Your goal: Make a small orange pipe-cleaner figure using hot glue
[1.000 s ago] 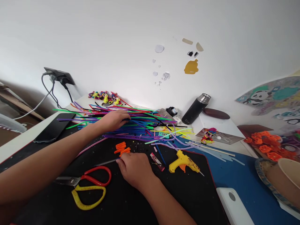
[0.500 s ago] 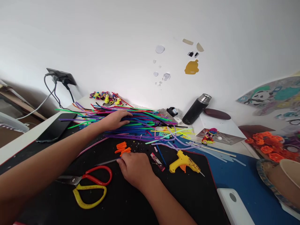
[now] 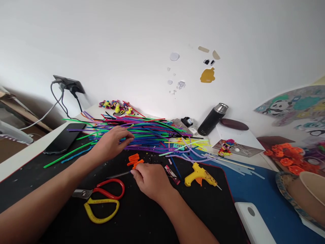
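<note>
Mat [image 3: 142, 220] bare between scissors [image 3: 101, 200], right hand [image 3: 151, 179].

Crowded back, open front

You have bare black surface [image 3: 142, 220] near you; the pipe cleaner pile [image 3: 144, 135] blocks the back, scissors [image 3: 101, 200] lie left, glue gun [image 3: 199, 174] right.

head cam | looks forward-down, close | over black desk mat [image 3: 152, 220] | white wall [image 3: 127, 40] behind mat
</note>
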Tool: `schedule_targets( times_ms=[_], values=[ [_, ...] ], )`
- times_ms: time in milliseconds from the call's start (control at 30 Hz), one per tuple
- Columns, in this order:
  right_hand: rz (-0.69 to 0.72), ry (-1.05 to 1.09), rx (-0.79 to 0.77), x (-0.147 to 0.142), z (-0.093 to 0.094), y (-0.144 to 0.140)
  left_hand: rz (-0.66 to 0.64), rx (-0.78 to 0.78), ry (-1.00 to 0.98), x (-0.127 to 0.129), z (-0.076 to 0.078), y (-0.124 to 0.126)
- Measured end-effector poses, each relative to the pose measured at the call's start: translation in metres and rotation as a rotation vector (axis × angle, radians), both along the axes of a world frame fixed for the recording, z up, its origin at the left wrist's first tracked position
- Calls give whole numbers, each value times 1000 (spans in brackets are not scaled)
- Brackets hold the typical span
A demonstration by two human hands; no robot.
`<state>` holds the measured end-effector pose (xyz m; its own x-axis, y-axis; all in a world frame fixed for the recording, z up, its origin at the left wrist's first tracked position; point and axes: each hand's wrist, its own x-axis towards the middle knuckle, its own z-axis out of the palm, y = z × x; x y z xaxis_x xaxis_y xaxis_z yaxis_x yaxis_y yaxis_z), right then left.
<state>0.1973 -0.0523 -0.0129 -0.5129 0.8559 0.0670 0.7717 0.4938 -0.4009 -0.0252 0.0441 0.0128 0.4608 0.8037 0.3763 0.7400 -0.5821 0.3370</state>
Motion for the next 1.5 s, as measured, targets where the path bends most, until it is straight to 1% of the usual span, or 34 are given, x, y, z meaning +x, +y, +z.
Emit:
schedule_targets(
  times_ms=[133, 233, 333, 433, 533, 667, 833, 1000, 1133, 1267, 1400, 1500],
  values=[
    [-86, 115, 67, 10, 4, 2, 78, -52, -41, -7, -2, -6],
    [-186, 200, 89, 18, 4, 7, 81, -87, -9, -13, -7, -8],
    [-272, 321, 68, 25, 4, 12, 31, -126, 60, -15, -11, -10],
    [-336, 462, 38, 30, 5, 16, -54, -142, 132, -12, -12, -15],
    [-366, 553, -6, 31, 5, 17, -134, -138, 196, -6, -12, -20],
    [-365, 598, -44, 31, 4, 18, -161, -136, 269, 1, -14, -25],
    [-367, 585, -28, 32, 4, 19, -170, -164, 329, 5, -16, -27],
    [-332, 514, -12, 32, 4, 20, -181, -193, 248, 8, -20, -29],
    [-317, 507, -17, 32, 5, 19, -131, -199, 189, 10, -24, -30],
    [-316, 479, -5, 30, 5, 18, -92, -194, 126, 14, -25, -29],
    [-266, 373, 58, 24, 3, 15, -71, -135, 47, 13, -24, -27],
    [-225, 251, 82, 18, 3, 10, 31, -75, -30, 5, -18, -23]
  ],
)
